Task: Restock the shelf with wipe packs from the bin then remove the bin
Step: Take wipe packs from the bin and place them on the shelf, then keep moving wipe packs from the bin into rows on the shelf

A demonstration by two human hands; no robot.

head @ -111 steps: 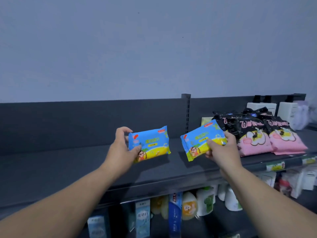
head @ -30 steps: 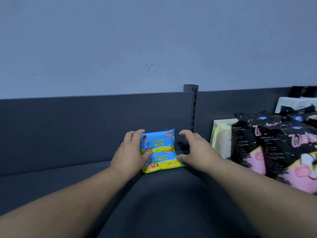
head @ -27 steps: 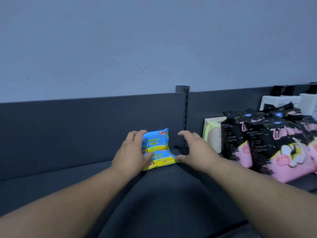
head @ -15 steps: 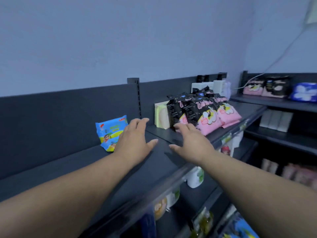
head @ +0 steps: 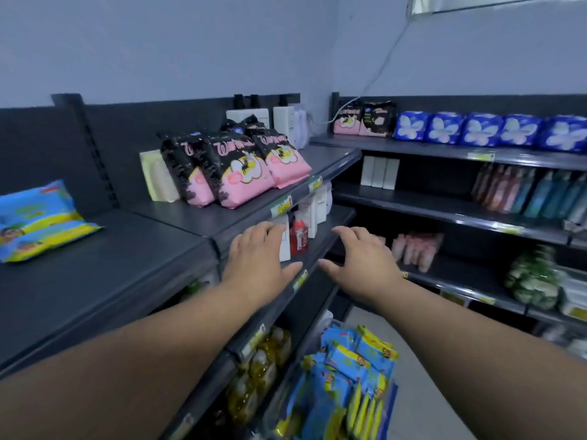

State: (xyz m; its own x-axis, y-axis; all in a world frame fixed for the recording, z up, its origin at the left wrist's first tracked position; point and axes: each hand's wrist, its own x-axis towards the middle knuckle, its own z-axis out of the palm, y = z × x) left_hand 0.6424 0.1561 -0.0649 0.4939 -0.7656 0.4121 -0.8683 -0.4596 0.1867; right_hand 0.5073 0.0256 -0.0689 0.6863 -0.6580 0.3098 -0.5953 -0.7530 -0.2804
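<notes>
Two wipe packs (head: 38,217), blue and yellow, sit at the far left of the dark top shelf (head: 120,268). They touch each other, the rear one propped higher against the back panel. We hold nothing: our left hand (head: 257,258) and right hand (head: 362,262) hang palm down in the air in front of the shelf edges. The hands are near each other but apart, and well to the right of those two packs. On both hands the fingers (head: 270,231) are loosely spread and gently bent, thumbs pointing toward one another, gripping nothing.

Below our forearms, at floor level, the bin (head: 393,404) shows only as a blue edge (most of it is hidden). A heap of packs (head: 346,369) of the same blue and yellow fills it, many standing on edge.

Farther along the top shelf lean three black-and-pink bags (head: 241,166), with a pale green pack (head: 157,176) just beside them on the left and white bottles (head: 286,122) behind. Yellow bottles (head: 263,363) crowd a lower shelf beside the bin. On the adjoining rack to the right we see a row of blue bags (head: 479,128) on top and tall pink and teal bottles (head: 533,195) one level down.
</notes>
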